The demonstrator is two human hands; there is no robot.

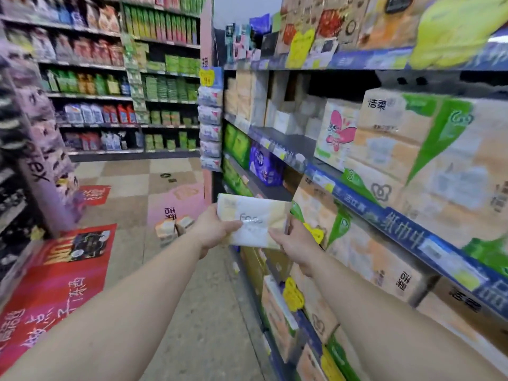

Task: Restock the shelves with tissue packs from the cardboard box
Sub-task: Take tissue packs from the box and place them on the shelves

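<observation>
A: Where is the tissue pack (254, 220)?

B: Held out in front at arm's length, in the aisle, just beside the shelving on the right. It is a soft white and pale yellow pack with faint lettering I can only partly read.

A: And the hands?

B: Both are clamped on it. The left hand (213, 229) grips the left end, thumb across the front. The right hand (295, 243) holds the lower right corner, thumb on the front; its fingers are hidden behind the pack.

A: Is it touching a shelf?

B: I cannot tell. Its right edge overlaps the stock behind it, but whether they meet is unclear.

A: What is around it?

B: To the right, the blue-edged shelf (398, 221) carries large tissue bundles (417, 149) in beige wrap with green bands, blurred and cut off by the frame edge. Yellow price tags (292, 294) hang from the lower shelf edges.

A: Any cardboard box?

B: On the floor (132, 185) past the left wrist sit some small boxy items (170, 228), partly hidden by the hand and too blurred to name. Red floor posters (55, 276) lie left, and far shelves (123, 97) hold bottles and packets.
</observation>
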